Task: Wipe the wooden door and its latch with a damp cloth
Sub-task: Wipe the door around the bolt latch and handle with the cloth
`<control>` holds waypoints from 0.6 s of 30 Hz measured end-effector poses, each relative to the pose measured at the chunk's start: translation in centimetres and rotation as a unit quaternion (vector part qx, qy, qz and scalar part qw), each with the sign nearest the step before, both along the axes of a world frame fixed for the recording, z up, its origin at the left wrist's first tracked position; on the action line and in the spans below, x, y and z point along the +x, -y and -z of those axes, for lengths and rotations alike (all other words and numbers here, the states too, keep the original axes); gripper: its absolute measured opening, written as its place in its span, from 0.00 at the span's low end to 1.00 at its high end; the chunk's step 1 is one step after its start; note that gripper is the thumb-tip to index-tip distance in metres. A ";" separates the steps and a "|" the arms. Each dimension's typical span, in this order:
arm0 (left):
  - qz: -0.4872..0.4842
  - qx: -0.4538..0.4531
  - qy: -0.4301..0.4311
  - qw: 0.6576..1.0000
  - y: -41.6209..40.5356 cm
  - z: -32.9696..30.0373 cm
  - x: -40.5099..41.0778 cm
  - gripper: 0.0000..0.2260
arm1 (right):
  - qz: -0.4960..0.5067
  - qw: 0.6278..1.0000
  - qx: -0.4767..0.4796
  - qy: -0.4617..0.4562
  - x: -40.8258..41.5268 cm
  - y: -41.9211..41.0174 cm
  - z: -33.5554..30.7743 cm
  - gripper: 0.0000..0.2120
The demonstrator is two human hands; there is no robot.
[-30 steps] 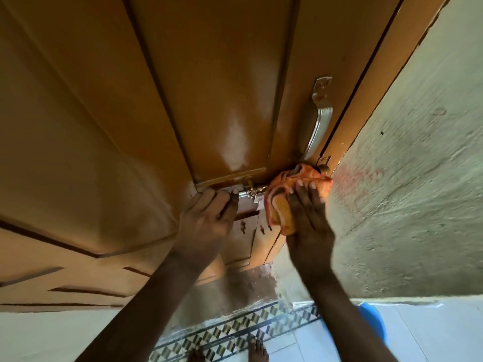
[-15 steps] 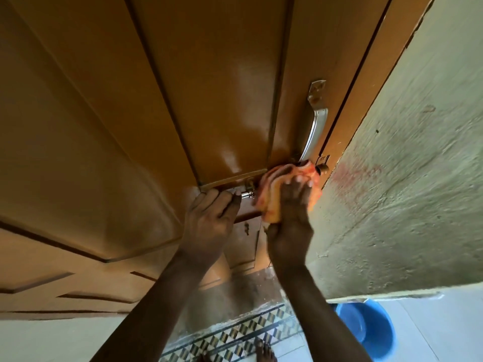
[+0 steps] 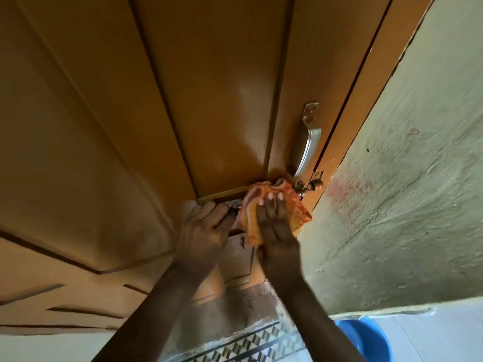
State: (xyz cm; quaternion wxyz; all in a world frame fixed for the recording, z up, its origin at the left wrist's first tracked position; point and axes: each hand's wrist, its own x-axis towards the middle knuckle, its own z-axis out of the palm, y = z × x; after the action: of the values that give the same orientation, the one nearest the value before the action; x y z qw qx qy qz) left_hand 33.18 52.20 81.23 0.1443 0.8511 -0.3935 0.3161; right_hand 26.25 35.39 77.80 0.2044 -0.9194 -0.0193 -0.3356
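Cloth [image 3: 274,205], orange, bunched over latch [image 3: 304,188] at the right edge of door [image 3: 209,87], just below pull handle [image 3: 307,147]. Right hand [image 3: 277,231] presses it flat-fingered. Left hand [image 3: 203,228] curls around the bolt's left end, gripping. Risk, as judged: cloth folds could snag on the exposed bolt knob, or the bolt could slide and pinch fingers.

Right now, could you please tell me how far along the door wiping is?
Done: the glossy wooden door panel above shows a sheen, perhaps dampness. In hand: the right hand presses the crumpled orange cloth on the sliding metal latch; the left hand grips its other end. Left: seemingly the curved steel handle.
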 end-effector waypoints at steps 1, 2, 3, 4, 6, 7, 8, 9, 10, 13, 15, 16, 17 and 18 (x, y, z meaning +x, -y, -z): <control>0.003 0.002 0.004 1.000 0.0 0.0 0.1 0.10 | 0.000 1.000 -0.025 -0.003 -0.1 2.0 0.1 0.22; 0.002 0.001 0.010 1.000 0.0 -0.1 0.3 0.12 | 0.018 0.999 -0.031 -0.007 -0.1 3.6 -0.1 0.24; -0.002 -0.001 0.015 1.000 0.0 -0.1 0.4 0.12 | 0.045 0.999 -0.014 -0.014 0.0 4.6 -0.3 0.26; -0.007 -0.004 0.016 1.000 0.0 -0.3 0.4 0.12 | 0.077 0.997 0.019 -0.024 0.2 4.4 -0.6 0.27; -0.010 -0.012 0.009 1.000 0.1 -0.4 0.3 0.10 | 0.101 0.991 0.086 -0.027 0.7 1.2 -1.2 0.29; -0.010 -0.016 0.005 1.000 0.1 -0.4 0.2 0.08 | 0.086 0.991 0.099 -0.018 0.9 -0.6 -1.1 0.30; -0.007 -0.021 0.002 1.000 0.2 -0.5 0.1 0.07 | 0.059 0.994 0.088 -0.012 0.8 -1.9 -1.1 0.31; -0.005 -0.024 -0.002 1.000 0.2 -0.6 0.1 0.06 | 0.027 0.998 0.061 -0.012 0.7 -2.1 -1.0 0.30; -0.001 -0.022 -0.004 1.000 0.2 -0.6 0.2 0.05 | 0.003 1.000 0.022 -0.015 0.6 -1.3 -0.9 0.29; 0.001 -0.019 0.008 1.000 0.0 -0.5 0.3 0.11 | 0.025 0.999 -0.042 -0.011 0.2 3.3 -0.6 0.22; 0.004 -0.016 0.013 1.000 -0.3 -0.4 0.3 0.13 | 0.095 0.995 0.020 -0.020 0.3 3.6 -0.5 0.22; 0.003 -0.015 0.018 1.000 -0.4 -0.4 0.3 0.13 | 0.118 0.991 0.064 -0.021 0.5 2.3 -0.5 0.25; 0.003 -0.018 0.020 1.000 -0.4 -0.3 0.3 0.12 | 0.119 0.988 0.098 -0.018 0.7 0.5 -0.4 0.27; 0.004 -0.020 0.018 1.000 -0.3 -0.2 0.3 0.11 | 0.101 0.988 0.118 -0.015 0.7 -1.4 -0.5 0.29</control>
State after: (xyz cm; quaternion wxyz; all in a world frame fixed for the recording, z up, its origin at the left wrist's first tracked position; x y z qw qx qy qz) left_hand 33.49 52.52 81.46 0.1551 0.8407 -0.3931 0.3387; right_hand 27.00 36.81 78.30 0.2772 -0.8908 0.1165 -0.3408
